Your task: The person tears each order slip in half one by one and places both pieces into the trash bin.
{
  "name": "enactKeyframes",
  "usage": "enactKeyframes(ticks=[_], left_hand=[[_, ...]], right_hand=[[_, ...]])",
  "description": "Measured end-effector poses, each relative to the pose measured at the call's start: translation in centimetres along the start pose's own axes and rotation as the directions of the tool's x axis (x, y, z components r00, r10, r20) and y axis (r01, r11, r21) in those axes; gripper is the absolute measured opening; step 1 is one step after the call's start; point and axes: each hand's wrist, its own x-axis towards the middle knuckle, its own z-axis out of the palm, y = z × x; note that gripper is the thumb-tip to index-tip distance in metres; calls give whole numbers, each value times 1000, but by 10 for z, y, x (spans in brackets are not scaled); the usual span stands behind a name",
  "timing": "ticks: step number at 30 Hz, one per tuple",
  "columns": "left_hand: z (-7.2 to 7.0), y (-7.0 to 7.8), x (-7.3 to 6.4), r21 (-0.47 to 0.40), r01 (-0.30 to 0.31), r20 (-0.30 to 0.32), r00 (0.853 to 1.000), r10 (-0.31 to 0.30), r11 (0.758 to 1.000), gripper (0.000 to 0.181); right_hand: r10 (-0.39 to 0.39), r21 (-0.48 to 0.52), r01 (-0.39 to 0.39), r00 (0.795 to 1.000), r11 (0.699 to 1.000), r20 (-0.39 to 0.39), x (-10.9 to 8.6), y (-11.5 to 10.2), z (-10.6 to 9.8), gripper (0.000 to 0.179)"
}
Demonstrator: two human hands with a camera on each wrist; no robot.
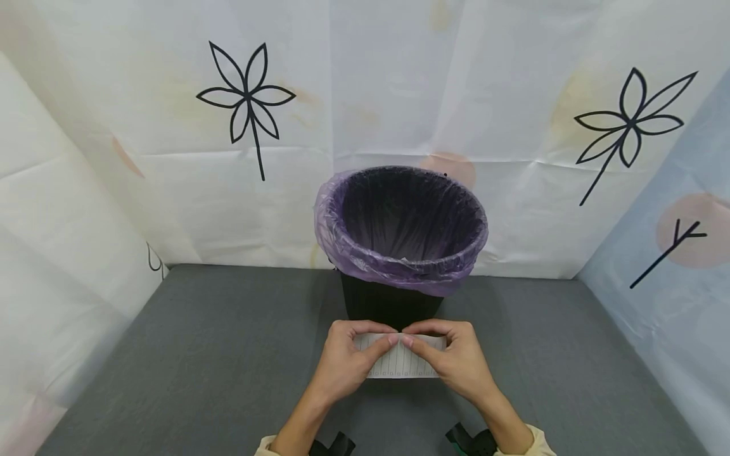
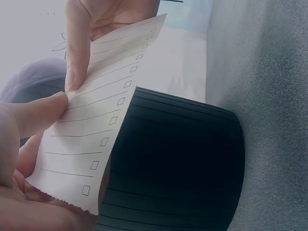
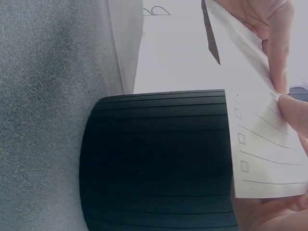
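A sheet of lined paper (image 1: 403,366) with a column of small checkboxes is held up between both hands. My left hand (image 1: 346,358) pinches its upper edge near the middle, thumb on the near face. Right beside it, my right hand (image 1: 456,359) pinches the same edge, the two thumbs almost touching. In the left wrist view the paper (image 2: 91,122) shows a ragged short edge at the bottom; in the right wrist view the paper (image 3: 262,139) looks whole where visible. Just beyond the hands stands a black bin (image 1: 393,303) lined with a purple bag (image 1: 336,244).
The bin stands on a grey tabletop (image 1: 228,354) against a white cloth backdrop (image 1: 388,82) with leaf drawings. Side cloths (image 1: 678,329) border the table. Dark straps (image 1: 476,441) sit at the wrists near the bottom.
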Motion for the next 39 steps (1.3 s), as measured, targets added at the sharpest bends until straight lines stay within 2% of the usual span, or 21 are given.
enactKeyframes(ticks=[9,18,23,34,39], left_hand=[[-1,1,0,-10,33,-4,999,-33,999,7],[-2,2,0,-36,92,1,996,-92,995,11],[-3,0,0,-64,131,17,991,-130,989,12],[-5,-4,3,-148,202,53,979,-197,968,14],[-7,-4,2,-208,215,43,977,-211,954,21]], right_hand=[[-16,-1,16,1000,1000,4,-1,0,4,3],[-123,-19,123,992,992,-35,-2,1,9,12],[-150,-33,148,988,988,-49,-2,1,11,13],[-170,-54,167,984,984,-60,-2,2,13,15],[-155,-26,153,984,988,-91,-1,2,12,16]])
